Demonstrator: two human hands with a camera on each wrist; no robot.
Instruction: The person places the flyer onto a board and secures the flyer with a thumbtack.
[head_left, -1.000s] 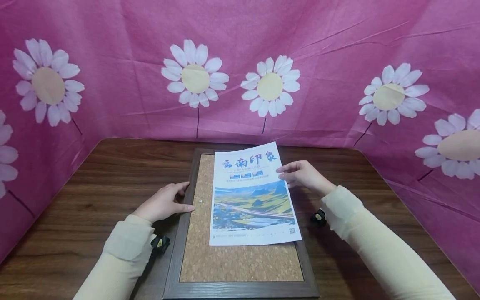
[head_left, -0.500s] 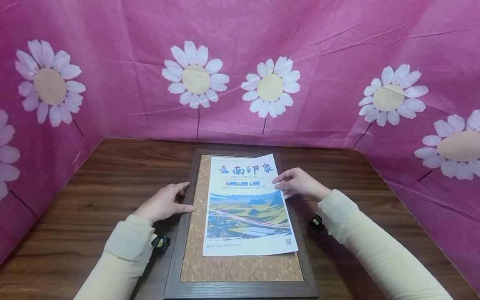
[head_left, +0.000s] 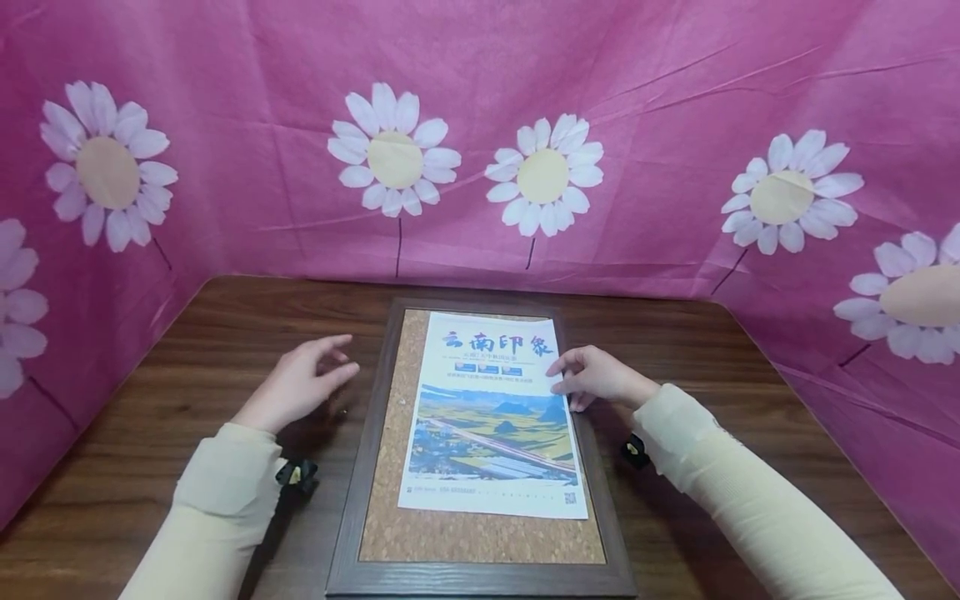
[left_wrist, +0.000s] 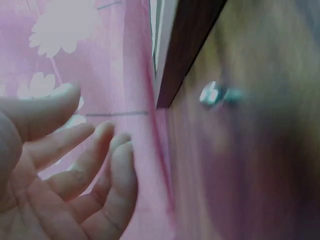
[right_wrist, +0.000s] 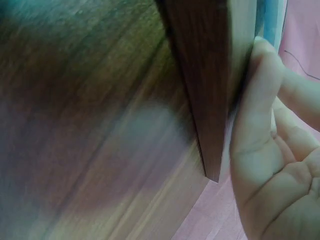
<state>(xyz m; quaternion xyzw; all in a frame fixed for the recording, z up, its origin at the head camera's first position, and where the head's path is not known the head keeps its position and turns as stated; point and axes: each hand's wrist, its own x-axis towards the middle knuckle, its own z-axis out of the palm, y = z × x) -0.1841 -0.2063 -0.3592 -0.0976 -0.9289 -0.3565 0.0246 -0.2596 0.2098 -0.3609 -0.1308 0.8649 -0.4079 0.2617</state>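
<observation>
A printed poster (head_left: 491, 433) with a landscape picture lies over the cork board (head_left: 397, 542), slightly askew, inside a dark wooden frame (head_left: 480, 579). My right hand (head_left: 600, 377) pinches the poster's right edge with its fingertips. In the right wrist view the thumb (right_wrist: 260, 95) runs along the side of the frame, its tip up by the paper. My left hand (head_left: 294, 382) hovers left of the frame, touching nothing, its fingers loosely curved. On the table beneath it is a small shiny object (left_wrist: 212, 94), blurred in the left wrist view.
The brown wood-grain table (head_left: 247, 325) carries the framed board. A pink cloth with white flowers (head_left: 637, 67) hangs around the back and sides. A small whitish spot (head_left: 402, 402) shows on the cork left of the poster.
The poster has come down toward me and flatter onto the cork, my right hand moving with it. My left hand has let go of the frame's left edge and drawn away leftward.
</observation>
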